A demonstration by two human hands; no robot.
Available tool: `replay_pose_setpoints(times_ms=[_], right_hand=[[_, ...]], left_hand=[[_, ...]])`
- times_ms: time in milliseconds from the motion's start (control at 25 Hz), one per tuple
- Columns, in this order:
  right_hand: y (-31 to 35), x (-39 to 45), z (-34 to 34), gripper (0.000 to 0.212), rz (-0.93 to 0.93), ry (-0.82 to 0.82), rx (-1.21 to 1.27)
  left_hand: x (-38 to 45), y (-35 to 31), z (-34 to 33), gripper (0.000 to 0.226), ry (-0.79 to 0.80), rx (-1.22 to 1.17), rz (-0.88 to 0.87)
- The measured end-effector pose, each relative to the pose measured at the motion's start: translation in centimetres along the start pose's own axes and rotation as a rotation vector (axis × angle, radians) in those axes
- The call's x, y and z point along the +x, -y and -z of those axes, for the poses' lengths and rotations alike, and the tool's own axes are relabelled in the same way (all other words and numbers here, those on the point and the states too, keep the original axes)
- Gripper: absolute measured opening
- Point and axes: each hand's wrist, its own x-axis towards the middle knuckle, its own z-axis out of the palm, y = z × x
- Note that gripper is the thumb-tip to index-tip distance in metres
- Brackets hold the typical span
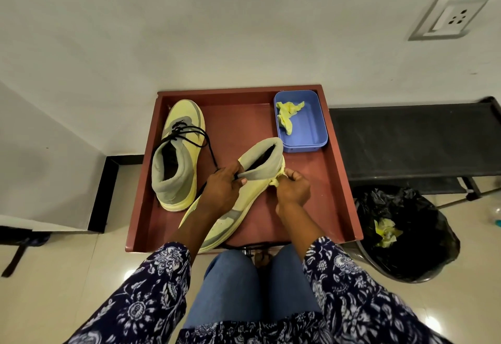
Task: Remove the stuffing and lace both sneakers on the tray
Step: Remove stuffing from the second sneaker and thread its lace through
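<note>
The near sneaker is lying tilted on the tray, toe toward the person, collar up toward the blue tub. Left hand is gripping the collar edge, fingers curled round the grey lip, steadying it. Right hand is pinching a yellow wad just beside the collar; looks like stuffing coming out of the shoe, tho whether it's fully clear of the opening I can't tell.

No lace showing on this sneaker, as far as I can see. The far sneaker is sitting upright on the tray's left side w/ a black lace threaded thru, ends loose and trailing toward the left hand.

The tub at the tray's back right corner is holding another crumpled yellow piece. A bin w/ a black liner is standing on the floor to the right of the tray, more yellow paper inside.

Step in hand, I'd say: de-stuffing shoe no. 2. Next move prob. calls for dropping the wad in the tub or bin, checking the toe for more, then finding a lace for this one.
</note>
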Motion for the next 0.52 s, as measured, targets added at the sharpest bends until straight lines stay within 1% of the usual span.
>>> replay_pose_setpoints(times_ms=[200,400,520], right_hand=[[2.5,0.8,0.2,0.025,0.107,0.062,-0.040],[-0.1,-2.9,0.3,0.023,0.234,0.067,-0.095],[0.3,-2.2,-0.1,0.023,0.230,0.039,-0.115]], left_hand=[[0.1,0.1,-0.1,0.012,-0.005,0.012,-0.011],[0.0,0.1,-0.1,0.013,-0.005,-0.008,0.001],[-0.1,0.0,0.0,0.013,0.002,0.002,-0.002]])
